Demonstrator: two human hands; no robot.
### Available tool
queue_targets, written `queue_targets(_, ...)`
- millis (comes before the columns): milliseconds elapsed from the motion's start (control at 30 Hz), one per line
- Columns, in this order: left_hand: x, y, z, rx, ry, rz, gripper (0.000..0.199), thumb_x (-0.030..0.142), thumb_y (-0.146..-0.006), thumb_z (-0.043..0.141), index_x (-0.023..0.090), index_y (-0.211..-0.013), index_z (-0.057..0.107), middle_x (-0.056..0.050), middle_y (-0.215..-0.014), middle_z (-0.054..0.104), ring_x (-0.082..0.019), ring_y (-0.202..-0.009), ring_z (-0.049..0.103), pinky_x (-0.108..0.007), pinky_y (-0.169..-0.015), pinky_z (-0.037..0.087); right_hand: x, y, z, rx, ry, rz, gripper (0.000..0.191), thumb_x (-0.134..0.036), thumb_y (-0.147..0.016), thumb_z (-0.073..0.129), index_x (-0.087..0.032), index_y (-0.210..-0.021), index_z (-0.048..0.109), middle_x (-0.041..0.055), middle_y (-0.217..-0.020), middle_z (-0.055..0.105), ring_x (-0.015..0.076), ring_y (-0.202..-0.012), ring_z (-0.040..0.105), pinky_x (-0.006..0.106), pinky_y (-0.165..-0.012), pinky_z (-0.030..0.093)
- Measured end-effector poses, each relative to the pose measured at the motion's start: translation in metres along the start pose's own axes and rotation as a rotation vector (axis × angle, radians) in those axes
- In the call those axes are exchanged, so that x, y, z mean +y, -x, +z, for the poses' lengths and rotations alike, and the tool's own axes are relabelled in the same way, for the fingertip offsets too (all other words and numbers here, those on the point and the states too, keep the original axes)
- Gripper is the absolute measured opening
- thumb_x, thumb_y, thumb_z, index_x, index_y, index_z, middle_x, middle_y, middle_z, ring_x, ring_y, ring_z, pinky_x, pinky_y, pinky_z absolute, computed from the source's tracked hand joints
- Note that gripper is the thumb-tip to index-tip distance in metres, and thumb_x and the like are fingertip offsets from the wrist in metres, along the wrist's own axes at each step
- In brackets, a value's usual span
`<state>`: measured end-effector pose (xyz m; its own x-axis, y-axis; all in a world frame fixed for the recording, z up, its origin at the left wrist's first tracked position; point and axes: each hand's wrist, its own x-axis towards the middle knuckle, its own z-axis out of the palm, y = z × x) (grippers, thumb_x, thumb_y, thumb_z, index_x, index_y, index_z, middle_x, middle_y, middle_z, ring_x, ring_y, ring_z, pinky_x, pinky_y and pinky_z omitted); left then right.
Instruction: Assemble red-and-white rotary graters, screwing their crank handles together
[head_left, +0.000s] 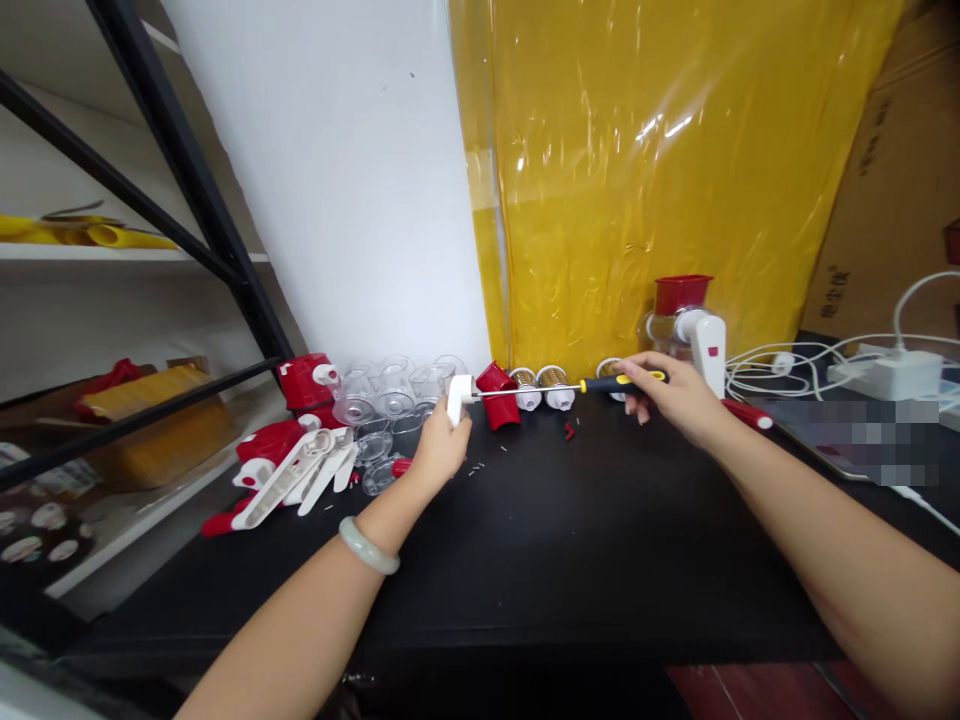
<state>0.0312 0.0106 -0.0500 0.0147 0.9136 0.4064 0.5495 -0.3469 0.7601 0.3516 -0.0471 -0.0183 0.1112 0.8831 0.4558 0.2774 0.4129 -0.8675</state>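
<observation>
My left hand is closed around a white plastic crank handle with its end turned up. A red grip shows beside that hand; whether it belongs to the handle I cannot tell. My right hand grips a screwdriver by its black and yellow handle. The long metal shaft points left, its tip at the crank handle's end. Behind the shaft stand a red plastic part and drum graters with white ends. Small screws and a small red piece lie on the black table.
Clear plastic cups, red housings and white handles are heaped at left. An assembled rotary grater stands at back right. Further right are a tablet, white cables and a charger. A black shelf frame borders the left.
</observation>
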Motion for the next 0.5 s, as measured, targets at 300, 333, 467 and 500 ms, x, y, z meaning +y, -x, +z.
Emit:
queue_targets(300,0.032,0.009,-0.015,-0.369,0.588,-0.076,0.017,0.023,-0.066,0.056,0.019,-0.080,0.047,0.010,-0.046,0.043,-0.007,-0.033,0.037,-0.020,-0.035,0.032,-0.024,0.018,0.000,0.390,-0.036,-0.320,0.018,-0.038,-0.076,0.071,-0.025,-0.083,0.061,-0.0021,-0.058,0.061,0.0144,-0.043,0.056,0.028,-0.043,0.045)
queue_targets(333,0.036,0.011,-0.017,-0.400,0.638,-0.082,0.019,0.024,-0.066,0.057,0.019,-0.081,0.047,0.010,-0.046,0.042,-0.007,-0.033,0.036,-0.019,-0.035,0.032,-0.028,0.021,0.000,0.444,-0.031,-0.380,0.017,-0.035,-0.075,0.072,-0.024,-0.082,0.062,-0.0022,-0.058,0.060,0.0138,-0.041,0.054,0.028,-0.041,0.043)
queue_targets(467,0.040,0.015,-0.020,-0.466,0.724,-0.108,0.022,0.025,-0.065,0.059,0.019,-0.082,0.046,0.010,-0.046,0.041,-0.006,-0.033,0.034,-0.018,-0.035,0.030,-0.031,0.030,0.000,0.596,0.079,-0.597,0.012,-0.027,-0.070,0.073,-0.023,-0.077,0.064,-0.0005,-0.066,0.062,0.0136,-0.048,0.053,0.030,-0.049,0.043)
queue_targets(500,0.040,0.015,-0.020,-0.478,0.726,-0.113,0.022,0.025,-0.065,0.059,0.019,-0.081,0.046,0.010,-0.045,0.041,-0.005,-0.033,0.034,-0.018,-0.035,0.030,-0.030,0.031,0.000,0.614,0.118,-0.617,0.012,-0.026,-0.069,0.073,-0.023,-0.077,0.065,0.0005,-0.070,0.063,0.0150,-0.053,0.055,0.032,-0.053,0.044)
